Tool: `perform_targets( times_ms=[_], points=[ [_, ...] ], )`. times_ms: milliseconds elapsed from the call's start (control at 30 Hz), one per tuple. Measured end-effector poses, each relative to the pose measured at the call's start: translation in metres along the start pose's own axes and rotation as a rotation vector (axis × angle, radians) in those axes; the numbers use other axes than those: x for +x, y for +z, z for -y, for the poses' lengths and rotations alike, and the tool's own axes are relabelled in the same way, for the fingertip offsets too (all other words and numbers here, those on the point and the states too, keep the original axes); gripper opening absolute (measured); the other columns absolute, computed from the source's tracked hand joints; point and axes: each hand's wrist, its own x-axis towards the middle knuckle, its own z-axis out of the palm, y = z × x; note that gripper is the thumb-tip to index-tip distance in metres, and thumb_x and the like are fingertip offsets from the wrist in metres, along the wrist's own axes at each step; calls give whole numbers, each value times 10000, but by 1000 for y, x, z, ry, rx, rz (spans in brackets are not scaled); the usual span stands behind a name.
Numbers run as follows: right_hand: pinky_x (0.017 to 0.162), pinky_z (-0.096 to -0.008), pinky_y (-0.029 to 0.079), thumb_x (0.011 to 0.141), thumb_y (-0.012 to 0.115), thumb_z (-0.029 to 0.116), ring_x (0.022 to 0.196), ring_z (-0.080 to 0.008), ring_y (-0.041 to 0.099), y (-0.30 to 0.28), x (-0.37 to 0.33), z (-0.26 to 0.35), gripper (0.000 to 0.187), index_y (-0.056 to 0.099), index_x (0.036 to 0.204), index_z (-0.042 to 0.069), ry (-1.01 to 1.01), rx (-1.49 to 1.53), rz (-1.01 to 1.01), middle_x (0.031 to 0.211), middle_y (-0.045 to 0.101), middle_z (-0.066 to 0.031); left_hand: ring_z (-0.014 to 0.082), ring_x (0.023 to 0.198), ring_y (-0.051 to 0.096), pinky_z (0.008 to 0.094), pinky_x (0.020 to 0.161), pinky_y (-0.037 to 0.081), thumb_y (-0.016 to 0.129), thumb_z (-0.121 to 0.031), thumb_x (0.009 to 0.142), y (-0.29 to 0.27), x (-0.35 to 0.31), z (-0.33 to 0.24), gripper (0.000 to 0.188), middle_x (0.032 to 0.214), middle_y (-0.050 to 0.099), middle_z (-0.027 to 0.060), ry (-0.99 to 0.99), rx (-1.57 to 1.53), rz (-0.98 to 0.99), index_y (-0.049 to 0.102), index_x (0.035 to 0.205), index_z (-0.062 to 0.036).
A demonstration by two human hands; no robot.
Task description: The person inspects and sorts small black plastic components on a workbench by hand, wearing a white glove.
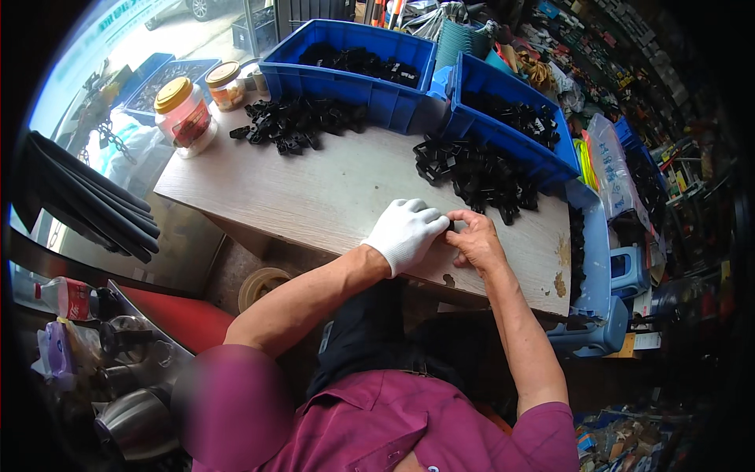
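Gloved left hand (406, 234) and bare right hand (480, 244), both apparently pinched on 1 small black part (451, 226)

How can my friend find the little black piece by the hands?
Look for the pale table in the middle. Near its front edge, a white-gloved left hand meets a bare right hand, and the small black piece shows between them. Other black pieces lie heaped in the left pile and right pile; this one is alone, at the fingers.
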Motion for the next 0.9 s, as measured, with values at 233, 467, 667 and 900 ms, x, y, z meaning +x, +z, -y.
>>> perform_targets(
  times_ms=[233, 467, 667, 900],
  points=[
    [398, -255, 449, 832, 834, 169, 471, -67, 465, 3, -7, 0, 374, 672, 1124, 1, -29, -18, -109, 612, 531, 31, 401, 1122, 585, 464, 956, 499, 764, -142, 812, -44, 41, 99, 421, 1185, 658, 163, -363, 295, -502, 646, 1201, -34],
    [386, -253, 443, 833, 832, 182, 458, -51, 426, 8, -7, -6, 341, 673, 1078, 6, -61, 29, -159, 581, 479, 55, 392, 1195, 564, 541, 975, 444, 743, -268, 836, -21, 40, 175, 276, 1146, 676, 96, -497, 597, -355, 721, 1076, -134],
    [372, -246, 423, 829, 821, 184, 407, -42, 388, 9, -7, -2, 344, 653, 1070, 4, -65, 51, -190, 549, 463, 55, 381, 1210, 572, 619, 1053, 383, 711, -227, 860, -21, 26, 157, 147, 1116, 699, 38, -394, 563, -221, 760, 978, -155],
    [371, -241, 429, 835, 824, 201, 401, -41, 386, 8, -9, -4, 351, 655, 1063, -5, -86, 91, -198, 529, 463, 58, 362, 1199, 574, 626, 1023, 370, 705, -194, 836, -32, 7, 132, 128, 1091, 702, 47, -298, 509, -160, 730, 948, -138]
  ],
)
